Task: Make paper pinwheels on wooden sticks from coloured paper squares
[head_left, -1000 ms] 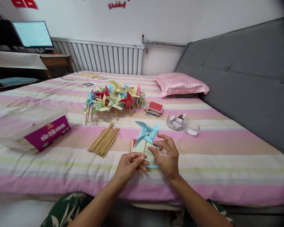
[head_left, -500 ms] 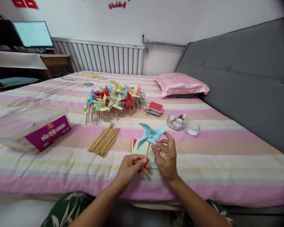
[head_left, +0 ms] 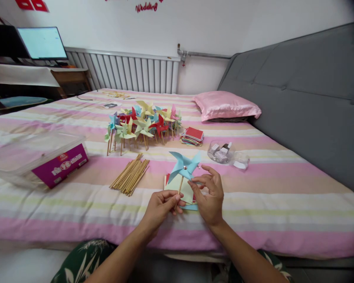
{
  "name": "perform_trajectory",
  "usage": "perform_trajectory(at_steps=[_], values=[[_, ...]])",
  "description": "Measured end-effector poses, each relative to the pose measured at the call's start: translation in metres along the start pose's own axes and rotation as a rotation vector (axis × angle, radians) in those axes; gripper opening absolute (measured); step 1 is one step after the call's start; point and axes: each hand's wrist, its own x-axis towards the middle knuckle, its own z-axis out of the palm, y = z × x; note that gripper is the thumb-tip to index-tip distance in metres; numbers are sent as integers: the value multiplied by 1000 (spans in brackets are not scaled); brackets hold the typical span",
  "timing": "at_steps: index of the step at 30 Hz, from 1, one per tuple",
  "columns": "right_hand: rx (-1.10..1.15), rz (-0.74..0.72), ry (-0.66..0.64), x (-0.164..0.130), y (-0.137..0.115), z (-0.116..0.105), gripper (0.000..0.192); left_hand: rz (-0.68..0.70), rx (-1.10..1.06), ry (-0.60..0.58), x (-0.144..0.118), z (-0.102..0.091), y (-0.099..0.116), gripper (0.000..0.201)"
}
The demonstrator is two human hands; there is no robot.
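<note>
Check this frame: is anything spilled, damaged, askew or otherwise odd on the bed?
Nothing stands out. The left hand pinches the stick of an intact blue pinwheel while the right hand touches a blade. The sticks, paper squares and finished pinwheels lie in separate groups on the bed.

Colours around the light blue pinwheel (head_left: pixel 183 166)

Under it, pale green and red paper squares (head_left: pixel 185 192); beyond, red, yellow, green pinwheels (head_left: pixel 141 122); the bedspread (head_left: pixel 283 196) below is striped pink, cream and pale green.

Striped bed (head_left: pixel 283 204): sticks (head_left: pixel 130 175), pinwheels (head_left: pixel 141 124), pillow (head_left: pixel 225 105), box (head_left: pixel 38 159).
</note>
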Motion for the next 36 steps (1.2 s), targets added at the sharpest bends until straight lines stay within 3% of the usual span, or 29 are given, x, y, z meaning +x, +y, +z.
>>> perform_trajectory(at_steps=[8,14,17,20,25,36], values=[[1,2,8,2,1,-1,4,7,-2,0,-1,1,2,33],[86,121,86,-1,1,3,38,10,-27,82,1,-1,1,30],[135,254,-9,-3,2,6,31,13,-56,107,2,-2,0,29],[178,352,-218,-5,1,7,21,14,-94,84,3,-3,-1,28],[206,389,-457,-11,0,10,23,40,-92,-2,4,-3,-3,27],[210,343,-456,-12,0,10,21,54,-1,-52,4,-4,-5,26]])
